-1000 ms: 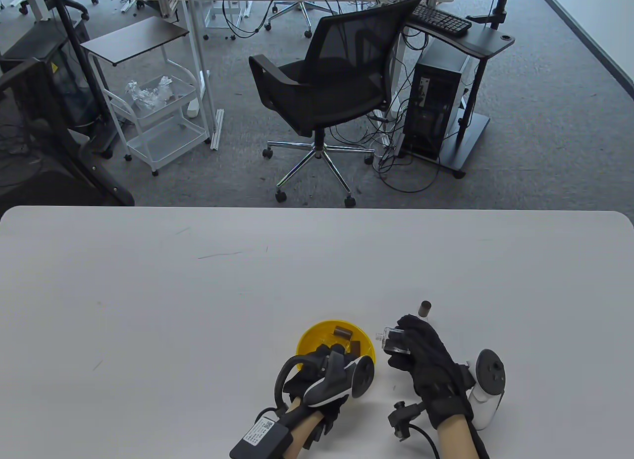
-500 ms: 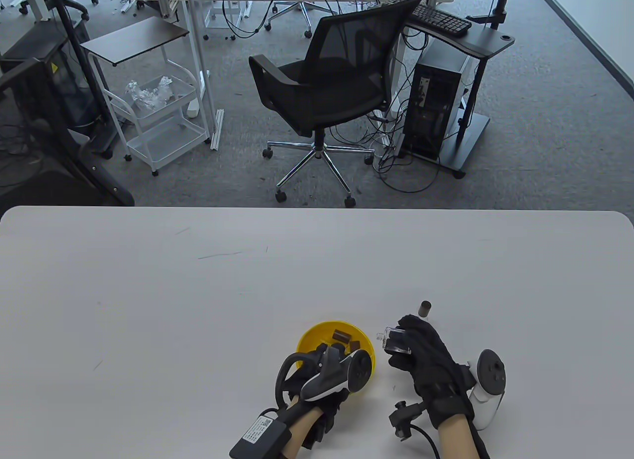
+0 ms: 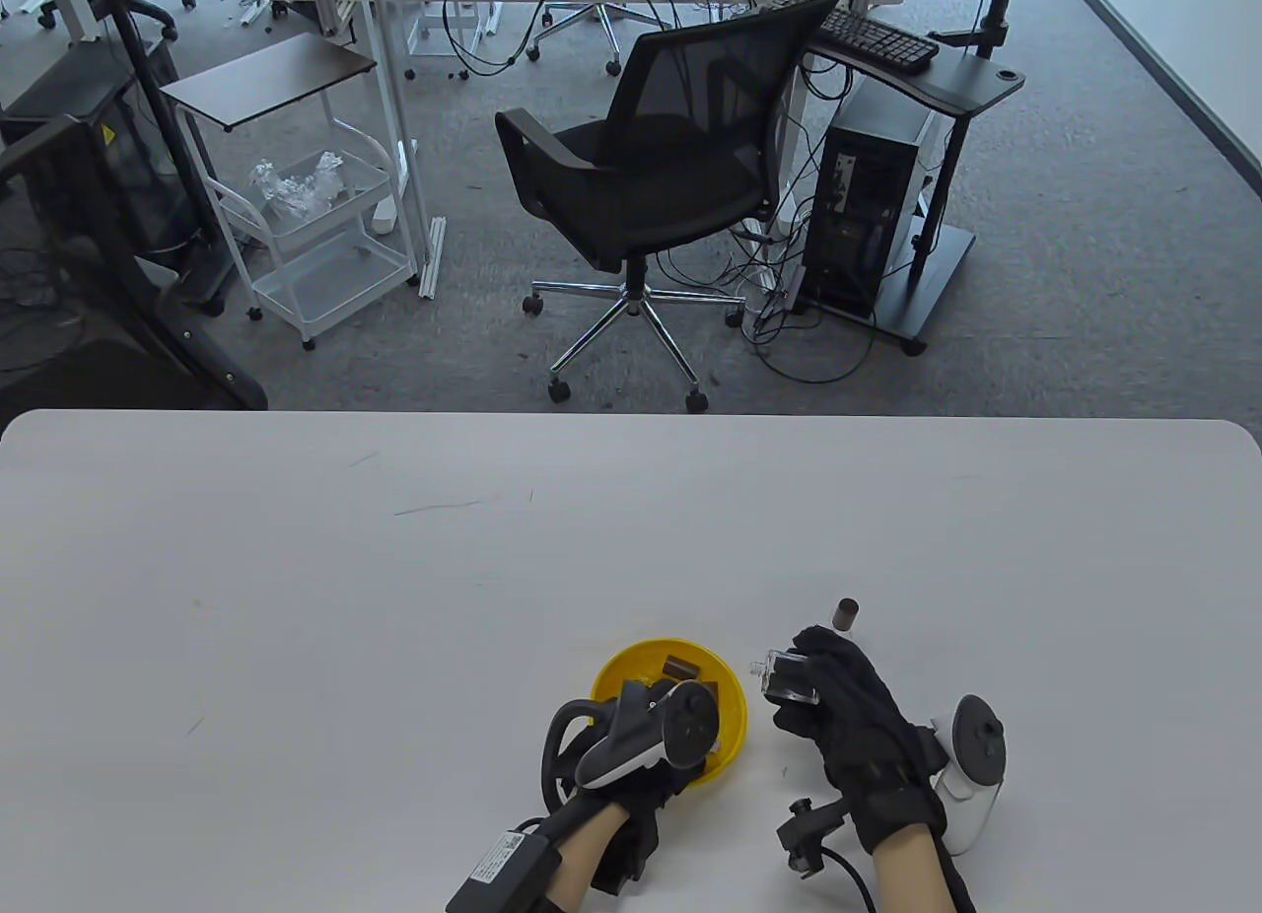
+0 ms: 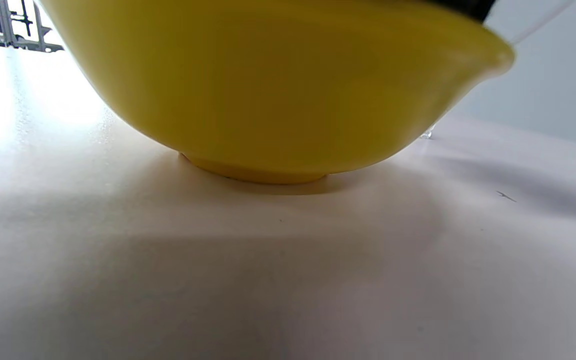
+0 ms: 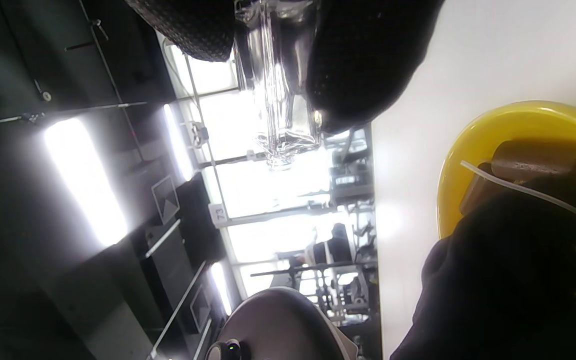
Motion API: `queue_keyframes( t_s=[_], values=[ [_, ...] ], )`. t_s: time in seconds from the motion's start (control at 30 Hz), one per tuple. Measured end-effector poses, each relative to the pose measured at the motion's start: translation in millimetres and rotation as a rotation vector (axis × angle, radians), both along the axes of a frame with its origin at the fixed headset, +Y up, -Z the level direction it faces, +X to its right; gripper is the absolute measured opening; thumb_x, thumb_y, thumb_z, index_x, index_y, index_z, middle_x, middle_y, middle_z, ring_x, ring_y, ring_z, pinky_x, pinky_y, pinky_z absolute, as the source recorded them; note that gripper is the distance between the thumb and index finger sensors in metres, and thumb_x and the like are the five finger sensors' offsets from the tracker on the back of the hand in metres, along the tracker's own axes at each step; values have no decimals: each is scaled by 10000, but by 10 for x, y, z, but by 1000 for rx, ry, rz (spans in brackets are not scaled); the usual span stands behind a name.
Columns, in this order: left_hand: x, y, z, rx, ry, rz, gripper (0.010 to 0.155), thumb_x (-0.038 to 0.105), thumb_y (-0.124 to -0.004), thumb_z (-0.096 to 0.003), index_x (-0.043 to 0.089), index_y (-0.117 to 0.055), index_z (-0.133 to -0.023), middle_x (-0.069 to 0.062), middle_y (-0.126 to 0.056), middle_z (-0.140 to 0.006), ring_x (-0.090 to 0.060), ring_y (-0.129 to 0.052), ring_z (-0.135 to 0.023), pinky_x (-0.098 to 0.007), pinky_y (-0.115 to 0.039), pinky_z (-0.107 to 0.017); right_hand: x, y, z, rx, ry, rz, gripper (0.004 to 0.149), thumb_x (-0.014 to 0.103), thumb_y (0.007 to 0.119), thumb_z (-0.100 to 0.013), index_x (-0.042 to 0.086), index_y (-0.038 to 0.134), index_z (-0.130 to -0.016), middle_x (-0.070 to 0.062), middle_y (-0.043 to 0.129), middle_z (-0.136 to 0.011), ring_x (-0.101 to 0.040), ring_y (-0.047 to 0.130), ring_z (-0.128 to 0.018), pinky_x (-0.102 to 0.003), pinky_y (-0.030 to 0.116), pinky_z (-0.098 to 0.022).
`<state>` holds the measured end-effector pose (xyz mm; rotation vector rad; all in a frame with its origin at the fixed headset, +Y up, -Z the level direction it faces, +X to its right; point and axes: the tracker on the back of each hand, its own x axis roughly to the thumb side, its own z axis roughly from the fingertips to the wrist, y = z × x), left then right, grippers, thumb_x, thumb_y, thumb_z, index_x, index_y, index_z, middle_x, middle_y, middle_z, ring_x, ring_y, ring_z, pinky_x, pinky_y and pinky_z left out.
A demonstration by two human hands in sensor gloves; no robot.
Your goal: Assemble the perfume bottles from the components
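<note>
The right hand [image 3: 848, 726] clasped the glass bottle [image 3: 786, 678], its neck pointing toward nine o'clock at the yellow bowl [image 3: 725, 668] of brown caps [image 3: 680, 668]. The left hand [image 3: 631, 755] reached into the bowl; its grip couldn't be told.

Even daylight on the table view; both wrist views blown out by glare.

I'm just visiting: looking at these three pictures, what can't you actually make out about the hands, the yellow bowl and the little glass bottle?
- Left hand: in the table view its tracker covers the fingers, so its grip is unclear.
- Yellow bowl: its contents are partly hidden by that hand; the left wrist view shows only its outside.
- Glass bottle: the right hand wraps it, and the top edge cuts it off in the right wrist view.
</note>
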<state>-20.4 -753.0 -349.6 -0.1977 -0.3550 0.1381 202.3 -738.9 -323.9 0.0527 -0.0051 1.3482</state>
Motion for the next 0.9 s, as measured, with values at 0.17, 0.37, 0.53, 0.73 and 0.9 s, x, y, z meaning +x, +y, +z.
queue_keyframes(
  t_s=[0.17, 0.37, 0.53, 0.73, 0.9],
  values=[
    [-69, 8, -3, -24, 13, 93, 440, 414, -875, -489, 297, -848, -911, -19, -771, -914, -289, -777, -775, -450, -706, -633, -7, -8, -7, -5, 8, 10, 466, 264, 638, -666, 53, 521, -1065, -222, 691, -992, -447, 845, -737, -384, 822, -494],
    [-180, 33, -2, -39, 34, 229, 466, 396, -864, -491, 260, -816, -934, -53, -784, -928, -309, -810, -776, -456, -734, -618, -7, -9, -9, -6, 10, 16, 467, 264, 638, -666, 54, 520, -1066, -221, 690, -994, -446, 845, -739, -385, 821, -495],
    [-327, 89, 33, -16, 37, 343, 468, 394, -865, -488, 262, -806, -934, -65, -811, -939, -305, -851, -785, -444, -767, -591, -8, -23, -15, -11, 9, 13, 466, 265, 638, -666, 54, 521, -1065, -220, 691, -993, -445, 845, -739, -383, 822, -495],
    [-523, 197, 110, 27, 24, 486, 475, 379, -852, -497, 233, -775, -943, -83, -856, -951, -300, -913, -778, -421, -812, -552, -28, -30, -16, -18, 19, 10, 466, 265, 638, -666, 54, 522, -1065, -219, 696, -990, -441, 851, -733, -378, 825, -490],
    [-701, 229, 185, 52, 31, 556, 478, 375, -828, -510, 209, -719, -945, -91, -888, -903, -266, -960, -716, -400, -839, -514, -72, -31, -18, -22, 40, 24, 465, 265, 639, -666, 53, 525, -1064, -218, 700, -988, -441, 853, -730, -378, 826, -488]
  ],
)
